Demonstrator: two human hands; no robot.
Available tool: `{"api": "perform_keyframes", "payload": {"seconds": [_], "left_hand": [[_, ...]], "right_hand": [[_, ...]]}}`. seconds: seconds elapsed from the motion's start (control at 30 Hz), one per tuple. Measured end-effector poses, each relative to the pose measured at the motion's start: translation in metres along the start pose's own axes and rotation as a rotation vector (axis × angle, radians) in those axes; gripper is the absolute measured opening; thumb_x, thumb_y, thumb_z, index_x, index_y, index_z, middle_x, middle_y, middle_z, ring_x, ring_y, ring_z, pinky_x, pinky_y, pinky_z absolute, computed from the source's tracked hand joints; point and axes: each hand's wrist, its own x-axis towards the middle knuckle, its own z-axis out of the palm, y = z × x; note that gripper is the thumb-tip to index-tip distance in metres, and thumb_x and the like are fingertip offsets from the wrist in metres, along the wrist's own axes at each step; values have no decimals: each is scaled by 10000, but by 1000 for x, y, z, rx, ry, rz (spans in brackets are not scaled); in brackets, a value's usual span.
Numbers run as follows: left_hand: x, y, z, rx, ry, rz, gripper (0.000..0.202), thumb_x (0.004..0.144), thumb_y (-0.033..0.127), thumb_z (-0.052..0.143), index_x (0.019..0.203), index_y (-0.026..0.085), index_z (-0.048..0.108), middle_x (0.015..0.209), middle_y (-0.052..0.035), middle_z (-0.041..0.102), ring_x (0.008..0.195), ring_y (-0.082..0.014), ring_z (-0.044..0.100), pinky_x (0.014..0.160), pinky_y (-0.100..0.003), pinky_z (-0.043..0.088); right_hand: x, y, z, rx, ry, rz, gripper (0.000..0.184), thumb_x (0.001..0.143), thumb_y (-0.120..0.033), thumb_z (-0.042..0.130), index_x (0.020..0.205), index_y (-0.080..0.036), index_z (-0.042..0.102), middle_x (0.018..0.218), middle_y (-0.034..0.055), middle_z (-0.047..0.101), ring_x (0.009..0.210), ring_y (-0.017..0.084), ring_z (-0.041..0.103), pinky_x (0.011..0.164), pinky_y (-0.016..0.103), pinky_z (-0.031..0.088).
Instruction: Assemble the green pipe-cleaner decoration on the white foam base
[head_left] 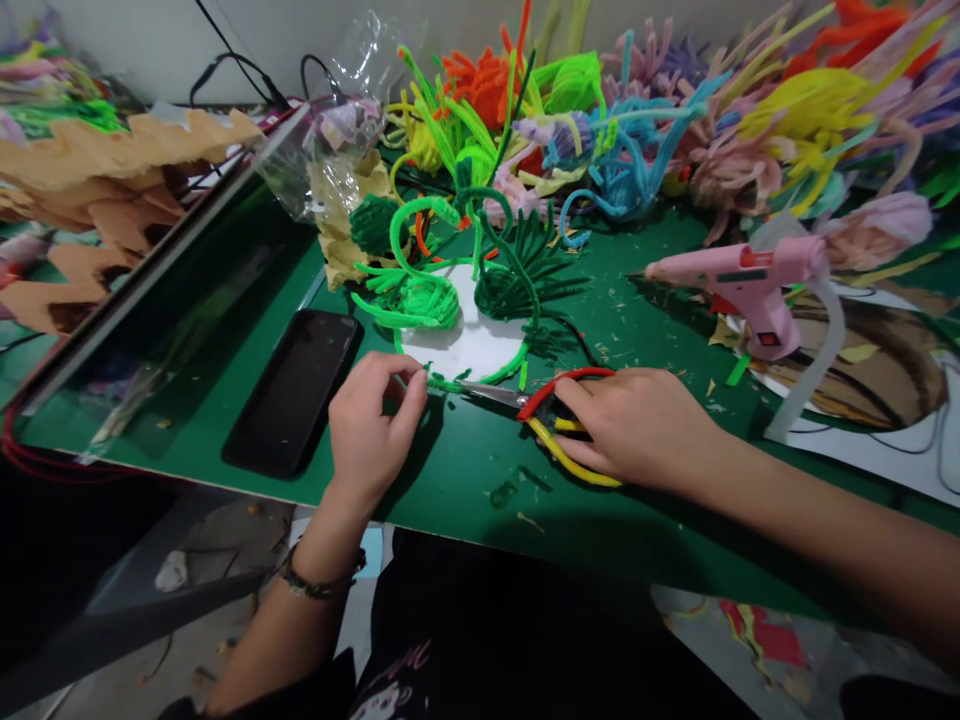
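My right hand (630,420) grips a pair of scissors (536,405) with one red and one yellow handle, blades pointing left. Their tips reach the near rim of a white round base (469,340) edged in bright green pipe cleaner. Thumb and forefinger of my left hand (379,420) pinch together at that same rim; whatever is between them is too small to make out. On the base stand a light green swan-like pipe cleaner figure (427,295) and a dark green one (506,285) with fanned strands. Small dark green clippings lie by the scissor tips.
A black phone (292,390) lies left of my left hand. The pink glue gun (750,285) rests at the right, near a brown-and-white piece (862,360). Coloured pipe cleaner bundles (630,150) line the back. A long dark-edged panel (172,250) borders the left.
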Motion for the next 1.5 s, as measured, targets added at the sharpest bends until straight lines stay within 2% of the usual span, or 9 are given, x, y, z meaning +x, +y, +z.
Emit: {"api": "perform_keyframes", "payload": {"seconds": [0.23, 0.4, 0.47, 0.57, 0.77, 1.07, 1.3, 1.4, 1.5], "left_hand": [[1, 4, -4, -70, -100, -38, 75, 779, 187, 501, 722, 168, 545, 645, 30, 572, 557, -71, 501, 554, -180, 412], [1, 3, -1, -3, -330, 226, 176, 821, 254, 468, 787, 181, 625, 760, -12, 624, 661, -100, 567, 595, -202, 430], [-1, 2, 1, 129, -280, 335, 220, 831, 303, 450, 836, 209, 649, 779, -22, 636, 661, -118, 575, 581, -224, 421], [-2, 1, 3, 333, -181, 371, 243, 837, 314, 440, 944, 227, 640, 766, -27, 648, 618, -125, 571, 553, -238, 399], [-3, 6, 5, 431, -193, 420, 240, 839, 311, 443, 946, 229, 642, 722, -16, 655, 624, -126, 586, 550, -246, 381], [-2, 8, 5, 368, -238, 348, 285, 855, 312, 381, 946, 179, 616, 781, -31, 645, 645, -134, 585, 536, -218, 403], [-8, 11, -5, 278, -167, 247, 220, 836, 276, 406, 923, 164, 574, 744, -20, 616, 574, -111, 550, 556, -215, 419], [-6, -5, -22, 266, -106, 70, 196, 813, 282, 435, 925, 182, 561, 768, -30, 594, 674, -138, 559, 638, -242, 439], [-4, -37, -39, 402, -131, -48, 308, 761, 348, 492, 1030, 201, 525, 940, -87, 578, 865, -232, 546, 744, -342, 438]], "right_hand": [[-38, 21, 7, -46, 162, 152, 339, 801, -427, 351, 702, -163, 540, 484, 32, 584, 424, 156, 525, 442, 247, 234], [-57, 30, 18, -48, 257, 260, 441, 834, -452, 259, 650, -167, 539, 420, 35, 530, 389, 156, 493, 432, 250, 232], [-60, 32, 21, 3, 261, 277, 443, 831, -462, 269, 649, -167, 545, 419, 32, 523, 389, 154, 489, 437, 249, 240], [-63, 33, 24, 113, 235, 278, 413, 818, -476, 310, 698, -169, 559, 458, 27, 544, 417, 152, 502, 447, 243, 260], [-65, 34, 23, 153, 246, 283, 399, 822, -455, 298, 673, -175, 541, 433, 9, 513, 406, 132, 480, 441, 228, 256], [-65, 35, 25, 158, 243, 276, 358, 777, -473, 390, 758, -173, 584, 486, 9, 576, 435, 146, 529, 438, 224, 246], [-64, 34, 24, 171, 206, 343, 313, 758, -446, 412, 743, -185, 583, 505, 6, 596, 431, 144, 527, 435, 222, 225], [-63, 34, 24, 181, 212, 362, 312, 760, -440, 402, 749, -190, 588, 540, 13, 619, 431, 142, 524, 429, 226, 222], [-62, 35, 25, 178, 216, 395, 331, 765, -446, 385, 737, -190, 593, 562, 25, 632, 435, 148, 525, 418, 226, 211]]}}
